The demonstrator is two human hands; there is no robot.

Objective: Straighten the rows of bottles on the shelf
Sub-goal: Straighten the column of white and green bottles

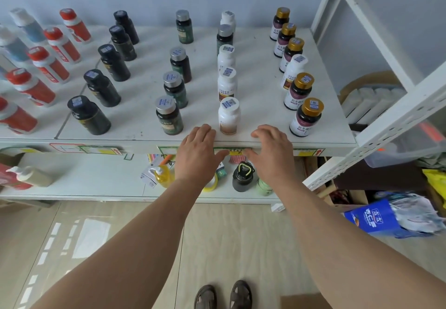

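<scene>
Rows of bottles run front to back on the white shelf (pixel 260 106). A white bottle (pixel 228 116) stands at the front of a white-capped row, with a silver-capped dark bottle (pixel 225 36) mixed in further back. To its left stands a dark green bottle (pixel 169 116); to its right, a gold-capped bottle (pixel 307 118) heads a row holding one white bottle (pixel 293 72). My left hand (pixel 196 150) and my right hand (pixel 271 153) hover at the shelf's front edge, either side of the front white bottle, fingers relaxed, holding nothing.
Black bottles (pixel 89 115) and red bottles (pixel 31 87) fill rows to the left. A lower shelf holds a yellow pump bottle (pixel 162 174) and a black flask (pixel 242 176). A white metal rack post (pixel 395 125) stands right; bags and a blue box (pixel 376 219) lie on the floor.
</scene>
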